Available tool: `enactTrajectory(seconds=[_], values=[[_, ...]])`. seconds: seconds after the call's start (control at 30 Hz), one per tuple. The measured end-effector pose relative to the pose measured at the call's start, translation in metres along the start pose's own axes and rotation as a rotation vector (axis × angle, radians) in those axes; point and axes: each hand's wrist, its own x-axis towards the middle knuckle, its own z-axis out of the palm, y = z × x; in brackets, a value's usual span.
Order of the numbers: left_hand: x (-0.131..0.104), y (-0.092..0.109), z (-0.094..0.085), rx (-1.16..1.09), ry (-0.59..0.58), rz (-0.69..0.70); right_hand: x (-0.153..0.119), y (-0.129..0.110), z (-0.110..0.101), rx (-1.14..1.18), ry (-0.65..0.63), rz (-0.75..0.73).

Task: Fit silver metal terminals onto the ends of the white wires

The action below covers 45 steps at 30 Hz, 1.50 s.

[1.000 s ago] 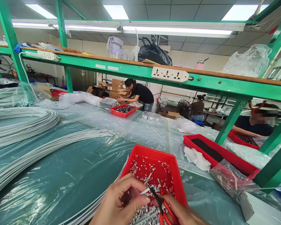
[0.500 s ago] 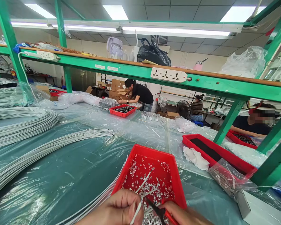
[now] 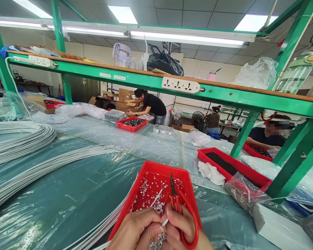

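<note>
Over a red tray [image 3: 169,168] full of small silvery scraps, my two hands meet at the tip of a white cable [image 3: 165,222]. My left hand [image 3: 139,229] is closed on that cable, pinching it between thumb and finger. Red-handled scissors [image 3: 173,193] are in my right hand [image 3: 181,222], their dark blades together and pointing up and away. The right thumb and fingertip also touch the cable end. A thin white strand [image 3: 158,197] sticks up past my left knuckles.
Bundled white cables [image 3: 52,166] curve across the left of the plastic-covered table, beside a cable coil [image 3: 21,139]. To the right lie a long red tray [image 3: 253,177], a white cloth [image 3: 211,173] and a white box [image 3: 279,225]. A green shelf frame [image 3: 141,77] crosses above; co-workers are beyond.
The scissors have swung up from the cable and now point away, blades together. My right fingers have come to the cable end beside my left hand. The camera view has shifted slightly.
</note>
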Motion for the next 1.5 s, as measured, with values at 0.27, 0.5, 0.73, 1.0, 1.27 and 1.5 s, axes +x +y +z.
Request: enactTrajectory(seconds=[0.27, 0.5, 0.73, 1.0, 1.27, 1.5], values=[[0.0, 0.001, -0.004, 0.215, 0.13, 0.131, 0.005, 0.002, -0.002, -0.078, 0.023, -0.158], [0.002, -0.007, -0.002, 0.107, 0.161, 0.096, 0.005, 0.004, -0.002, 0.075, -0.013, -0.098], [0.009, -0.011, 0.0, 0.009, 0.142, 0.042, 0.001, 0.005, -0.002, 0.227, -0.089, 0.067], [0.008, 0.006, -0.002, -0.151, 0.18, -0.051, 0.001, 0.005, 0.003, -0.124, 0.19, -0.265], [0.006, -0.007, 0.004, -0.187, 0.215, 0.002, -0.007, 0.002, 0.015, -0.074, 0.271, -0.215], [0.008, 0.003, 0.004, -0.554, 0.028, -0.233, -0.001, 0.002, 0.007, 0.012, 0.098, -0.117]])
